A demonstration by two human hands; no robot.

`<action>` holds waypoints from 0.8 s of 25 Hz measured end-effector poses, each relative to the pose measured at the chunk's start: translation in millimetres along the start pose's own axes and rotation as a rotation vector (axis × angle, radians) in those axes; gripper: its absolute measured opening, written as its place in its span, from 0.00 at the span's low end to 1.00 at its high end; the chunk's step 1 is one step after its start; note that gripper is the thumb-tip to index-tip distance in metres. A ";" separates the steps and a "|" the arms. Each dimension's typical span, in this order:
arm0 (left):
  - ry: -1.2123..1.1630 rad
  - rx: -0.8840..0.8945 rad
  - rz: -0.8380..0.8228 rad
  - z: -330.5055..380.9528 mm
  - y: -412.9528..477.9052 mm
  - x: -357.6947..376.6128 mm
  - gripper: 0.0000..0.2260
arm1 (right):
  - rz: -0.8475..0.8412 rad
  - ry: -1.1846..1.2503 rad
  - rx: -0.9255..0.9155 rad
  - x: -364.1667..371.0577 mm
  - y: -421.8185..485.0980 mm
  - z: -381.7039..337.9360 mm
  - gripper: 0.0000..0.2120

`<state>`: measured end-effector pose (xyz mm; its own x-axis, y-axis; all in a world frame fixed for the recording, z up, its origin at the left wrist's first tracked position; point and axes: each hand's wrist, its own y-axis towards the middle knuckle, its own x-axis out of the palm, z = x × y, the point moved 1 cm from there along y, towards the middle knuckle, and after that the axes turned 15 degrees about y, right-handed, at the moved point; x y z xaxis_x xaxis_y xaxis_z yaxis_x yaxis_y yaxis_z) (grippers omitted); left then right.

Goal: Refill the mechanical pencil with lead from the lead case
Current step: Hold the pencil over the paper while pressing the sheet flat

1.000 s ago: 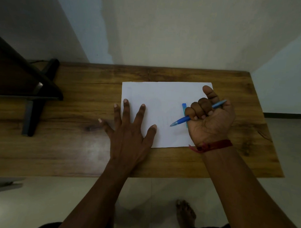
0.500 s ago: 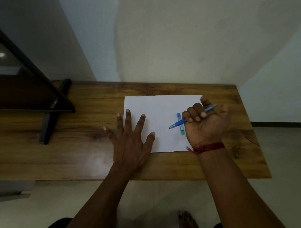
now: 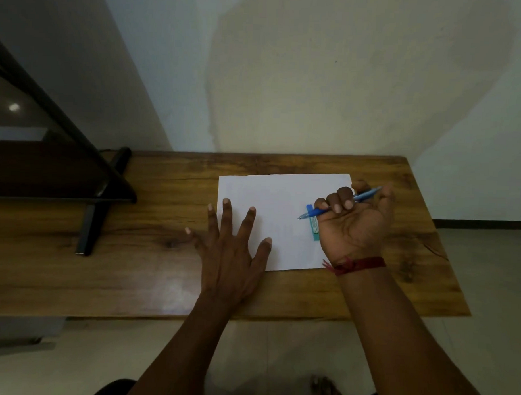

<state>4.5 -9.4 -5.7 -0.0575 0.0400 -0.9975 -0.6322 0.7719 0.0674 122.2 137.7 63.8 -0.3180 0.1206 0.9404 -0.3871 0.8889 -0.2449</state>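
My right hand (image 3: 355,224) is curled in a fist around a blue mechanical pencil (image 3: 315,212), whose tip points left over the white sheet of paper (image 3: 280,198). Its rear end sticks out to the right near my thumb. A small blue-green lead case (image 3: 314,225) lies flat on the paper, just left of my right palm and under the pencil's tip end. My left hand (image 3: 231,249) rests flat with its fingers spread on the paper's lower left corner and the wooden table (image 3: 133,266).
A black stand with a dark shelf (image 3: 100,191) takes up the table's far left. The wall runs along the table's far edge. The table's front edge lies near my forearms, with pale floor and a bare foot (image 3: 325,390) below.
The camera has tilted up, so the table sits lower in view. Both hands keep their grip and place; more of the lead case shows beside my right palm.
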 end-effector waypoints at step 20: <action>-0.033 0.017 -0.018 -10.8 5.4 -1.5 0.32 | 0.004 -0.002 0.085 -7.9 9.6 6.4 0.23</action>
<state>-7.1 -12.1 -3.7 -0.0204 0.0471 -0.9987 -0.6196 0.7834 0.0497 115.5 142.5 52.5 -0.3212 0.1233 0.9390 -0.4575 0.8479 -0.2678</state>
